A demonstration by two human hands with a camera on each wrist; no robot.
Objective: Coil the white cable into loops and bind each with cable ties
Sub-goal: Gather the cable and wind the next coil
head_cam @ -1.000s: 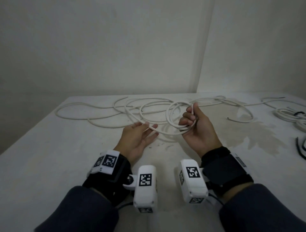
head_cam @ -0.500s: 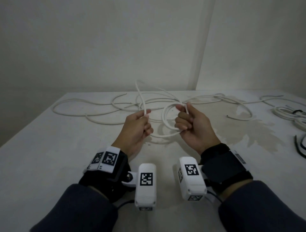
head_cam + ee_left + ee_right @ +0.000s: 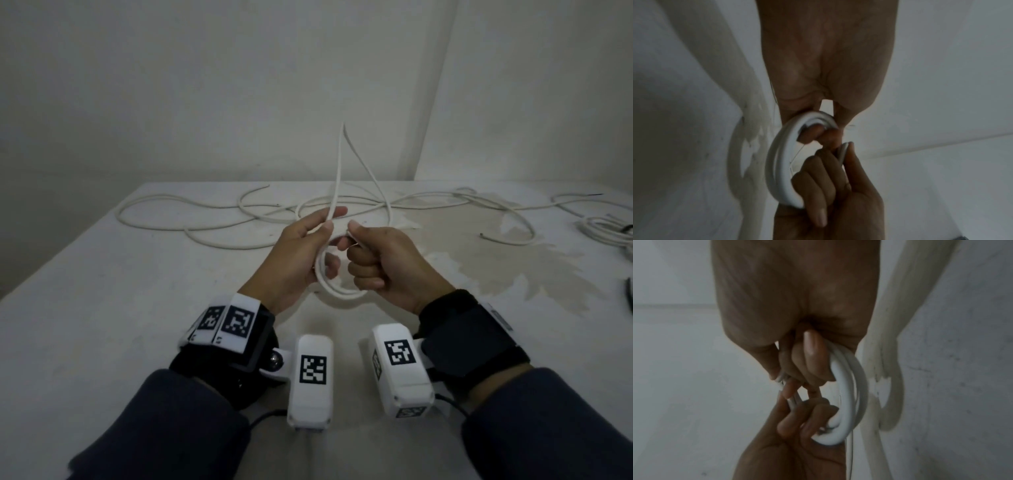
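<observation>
The white cable (image 3: 337, 171) rises in a tall narrow arc above my hands, and the rest trails over the table (image 3: 102, 308). A small coil (image 3: 334, 290) of a few turns hangs between both hands. My left hand (image 3: 325, 226) pinches the rising strand between thumb and forefinger at the top of the coil. My right hand (image 3: 356, 246) grips the coil's right side with curled fingers. In the left wrist view the coil (image 3: 781, 162) runs from my left fingertips (image 3: 813, 133) to the right hand (image 3: 828, 194). The right wrist view shows the coil (image 3: 849, 394) and the left hand (image 3: 797, 426) below it.
Loose cable (image 3: 205, 236) lies in wide curves across the far half of the table. A cut cable end (image 3: 483, 235) lies to the right on a pale stain (image 3: 513, 267). A bundled coil (image 3: 603, 226) and a black strip (image 3: 629, 291) sit at the right edge. Walls stand behind.
My left hand took hold of a strand, lifted it into a tall arc and brought it to the coil. Both hands have come together, nearer to me.
</observation>
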